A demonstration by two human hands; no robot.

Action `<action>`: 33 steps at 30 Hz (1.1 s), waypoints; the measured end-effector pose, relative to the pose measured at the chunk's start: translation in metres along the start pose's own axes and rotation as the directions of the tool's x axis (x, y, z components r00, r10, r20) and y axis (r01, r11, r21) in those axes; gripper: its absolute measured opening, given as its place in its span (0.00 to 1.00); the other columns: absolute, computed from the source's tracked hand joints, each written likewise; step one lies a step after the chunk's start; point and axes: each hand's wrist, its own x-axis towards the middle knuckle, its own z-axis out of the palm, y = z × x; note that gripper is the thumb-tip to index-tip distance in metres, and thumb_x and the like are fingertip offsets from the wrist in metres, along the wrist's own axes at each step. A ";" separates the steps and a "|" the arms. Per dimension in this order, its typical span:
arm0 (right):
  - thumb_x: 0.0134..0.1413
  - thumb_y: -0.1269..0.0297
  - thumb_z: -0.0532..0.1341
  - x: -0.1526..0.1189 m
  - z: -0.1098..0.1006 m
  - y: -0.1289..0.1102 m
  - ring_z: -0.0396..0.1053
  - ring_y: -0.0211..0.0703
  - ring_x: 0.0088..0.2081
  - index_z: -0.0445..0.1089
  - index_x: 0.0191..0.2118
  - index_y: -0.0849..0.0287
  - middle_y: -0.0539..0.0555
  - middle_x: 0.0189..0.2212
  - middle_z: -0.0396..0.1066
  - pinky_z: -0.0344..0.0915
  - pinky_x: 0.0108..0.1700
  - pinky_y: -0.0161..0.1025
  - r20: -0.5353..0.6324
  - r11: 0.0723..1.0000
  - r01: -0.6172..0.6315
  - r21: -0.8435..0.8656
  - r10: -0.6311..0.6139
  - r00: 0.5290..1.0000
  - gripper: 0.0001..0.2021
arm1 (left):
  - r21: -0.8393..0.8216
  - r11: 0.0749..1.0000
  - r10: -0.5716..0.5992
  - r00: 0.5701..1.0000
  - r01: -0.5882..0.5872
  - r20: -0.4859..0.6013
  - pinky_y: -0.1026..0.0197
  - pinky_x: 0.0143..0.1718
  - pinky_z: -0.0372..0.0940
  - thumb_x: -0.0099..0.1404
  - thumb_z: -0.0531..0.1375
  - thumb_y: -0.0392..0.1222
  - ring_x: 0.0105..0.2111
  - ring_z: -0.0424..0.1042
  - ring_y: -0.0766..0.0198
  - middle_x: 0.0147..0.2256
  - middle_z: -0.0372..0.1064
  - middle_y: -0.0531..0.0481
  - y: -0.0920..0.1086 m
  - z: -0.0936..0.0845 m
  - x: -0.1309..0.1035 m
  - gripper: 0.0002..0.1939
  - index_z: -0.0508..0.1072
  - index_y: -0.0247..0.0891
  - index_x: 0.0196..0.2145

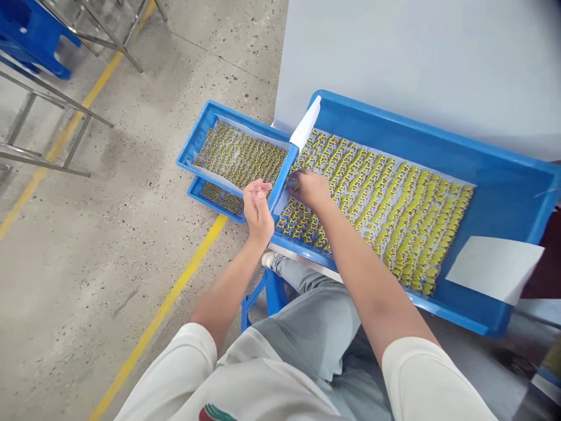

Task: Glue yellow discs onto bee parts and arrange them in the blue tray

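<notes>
A large blue tray (495, 175) holds rows of small yellow pieces (394, 216) on a white sheet. My right hand (309, 188) reaches into its left end, fingers bent down at the pieces; what they hold, if anything, is too small to make out. Just outside the tray's left rim is my left hand (258, 210), palm turned up and fingers curled together; whether something small lies in them cannot be seen. Beyond it, a smaller blue tray (199, 131) carries many similar small pieces (241, 155) on a liner.
Another small blue tray (195, 193) sits beneath the smaller one. White paper (307, 123) hangs over the large tray's left rim, and a white sheet (491, 266) lies at its right. A blue stool (275, 292) stands below; metal-legged stools (26, 117) are at the far left.
</notes>
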 end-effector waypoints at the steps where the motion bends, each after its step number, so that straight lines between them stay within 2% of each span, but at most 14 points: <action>1: 0.58 0.56 0.62 0.001 0.000 0.000 0.72 0.54 0.49 0.73 0.55 0.54 0.56 0.53 0.72 0.67 0.44 0.42 0.002 1.000 0.001 0.000 -0.001 1.000 0.20 | -0.001 1.000 0.001 1.000 -0.001 0.002 0.52 0.51 0.67 0.75 0.51 0.53 0.46 0.74 0.60 0.44 0.72 0.44 0.000 0.000 0.000 0.16 0.67 0.42 0.52; 5: 0.56 0.54 0.64 0.004 0.000 0.000 0.73 0.55 0.48 0.75 0.53 0.53 0.56 0.51 0.74 0.67 0.44 0.43 0.009 1.000 -0.003 -0.001 0.003 1.000 0.20 | 0.002 1.000 -0.001 1.000 0.001 0.006 0.51 0.52 0.67 0.75 0.51 0.53 0.46 0.74 0.60 0.44 0.72 0.44 0.000 0.001 0.000 0.16 0.67 0.42 0.52; 10: 0.61 0.55 0.60 0.007 0.005 -0.001 0.73 0.54 0.46 0.78 0.49 0.54 0.58 0.49 0.74 0.67 0.43 0.43 0.007 0.999 -0.036 0.004 0.036 0.999 0.16 | 0.023 1.000 -0.002 1.000 0.002 0.001 0.51 0.52 0.68 0.75 0.50 0.53 0.46 0.74 0.60 0.44 0.72 0.44 -0.002 0.001 0.000 0.17 0.67 0.41 0.51; 20: 0.65 0.58 0.55 0.005 0.009 -0.009 0.72 0.52 0.45 0.78 0.49 0.58 0.61 0.48 0.73 0.65 0.42 0.41 -0.025 0.995 -0.098 0.034 0.099 0.995 0.17 | 0.095 0.995 -0.013 1.000 0.012 0.008 0.52 0.52 0.68 0.75 0.49 0.56 0.45 0.73 0.60 0.44 0.71 0.44 0.003 0.001 0.000 0.18 0.66 0.41 0.51; 24: 0.63 0.55 0.57 -0.003 0.000 0.006 0.71 0.53 0.49 0.76 0.54 0.55 0.58 0.52 0.71 0.66 0.44 0.43 -0.067 0.990 -0.122 0.072 0.126 0.990 0.18 | 0.085 0.996 -0.003 1.000 0.002 0.007 0.53 0.52 0.68 0.75 0.50 0.55 0.45 0.73 0.61 0.44 0.71 0.44 0.004 0.002 0.000 0.18 0.66 0.41 0.51; 29: 0.62 0.60 0.57 -0.019 -0.015 0.036 0.71 0.52 0.48 0.76 0.50 0.55 0.56 0.48 0.74 0.67 0.47 0.44 -0.084 0.978 -0.174 0.113 0.184 0.979 0.16 | 0.060 0.998 0.026 1.000 -0.026 0.006 0.53 0.51 0.68 0.76 0.50 0.52 0.44 0.73 0.62 0.43 0.71 0.45 0.003 0.002 0.000 0.16 0.67 0.41 0.51; 31: 0.62 0.59 0.58 -0.024 -0.017 0.040 0.72 0.52 0.48 0.76 0.50 0.53 0.54 0.48 0.75 0.67 0.47 0.44 -0.063 0.980 -0.171 0.103 0.178 0.982 0.15 | 0.093 0.994 0.047 0.999 -0.048 0.013 0.53 0.51 0.68 0.76 0.49 0.51 0.45 0.73 0.62 0.44 0.71 0.44 0.005 0.002 -0.001 0.15 0.67 0.42 0.52; 33: 0.62 0.58 0.58 -0.026 -0.016 0.037 0.72 0.52 0.48 0.77 0.50 0.52 0.53 0.48 0.75 0.67 0.46 0.43 -0.041 0.983 -0.164 0.086 0.168 0.985 0.15 | 0.196 0.976 0.086 0.995 -0.095 0.054 0.54 0.50 0.67 0.75 0.50 0.48 0.45 0.73 0.61 0.44 0.72 0.44 0.007 0.002 -0.001 0.13 0.68 0.41 0.50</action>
